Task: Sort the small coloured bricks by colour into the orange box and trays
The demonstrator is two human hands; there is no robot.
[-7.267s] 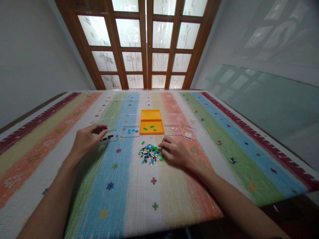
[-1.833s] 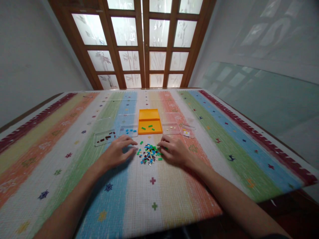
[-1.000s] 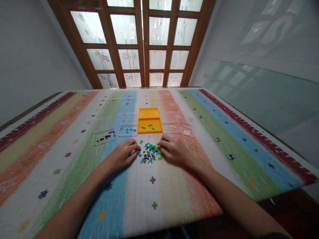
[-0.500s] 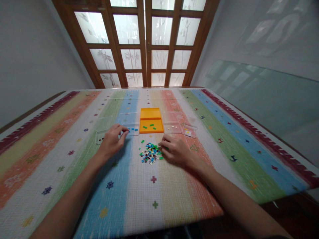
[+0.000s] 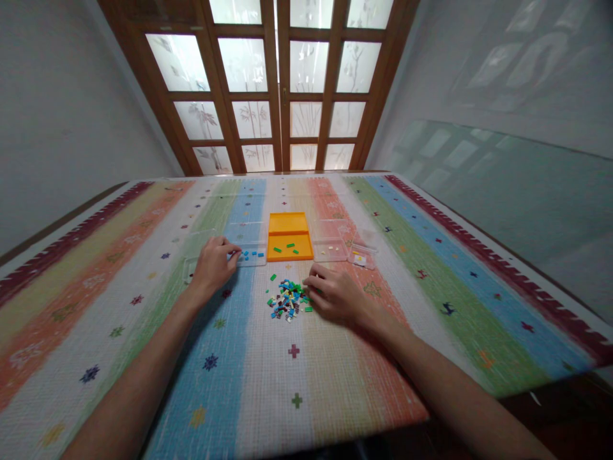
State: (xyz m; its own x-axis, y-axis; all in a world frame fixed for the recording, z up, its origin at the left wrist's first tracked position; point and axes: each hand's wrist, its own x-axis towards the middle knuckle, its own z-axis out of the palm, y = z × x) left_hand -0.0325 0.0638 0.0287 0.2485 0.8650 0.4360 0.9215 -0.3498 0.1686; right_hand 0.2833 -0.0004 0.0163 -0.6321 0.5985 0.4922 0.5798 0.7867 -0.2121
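My left hand (image 5: pixel 216 260) hovers at the left side of a clear plastic box (image 5: pixel 259 262) with several small blue bricks (image 5: pixel 254 253). Its thumb and forefinger are drawn together; whatever is between them is too small to make out. My right hand (image 5: pixel 332 291) rests at the right edge of a mixed pile of tiny building bricks (image 5: pixel 287 300), in green, blue, brown and pale yellow. Those fingers are curled in a pinch, their tips against the pile, and what they hold is hidden. Beyond the pile lies an open orange box (image 5: pixel 290 255) with several green bricks (image 5: pixel 290 245) inside.
Right of the orange box stand a clear box (image 5: pixel 330 257) with pale bricks and a smaller clear box (image 5: pixel 363 257) with yellow and white pieces. Another clear box (image 5: pixel 188 271) is partly behind my left hand. A striped cloth (image 5: pixel 268 383) covers the table.
My left hand has shifted slightly left, uncovering more blue bricks in the clear box. The right hand stays at the pile. The whole view has tipped up a little.
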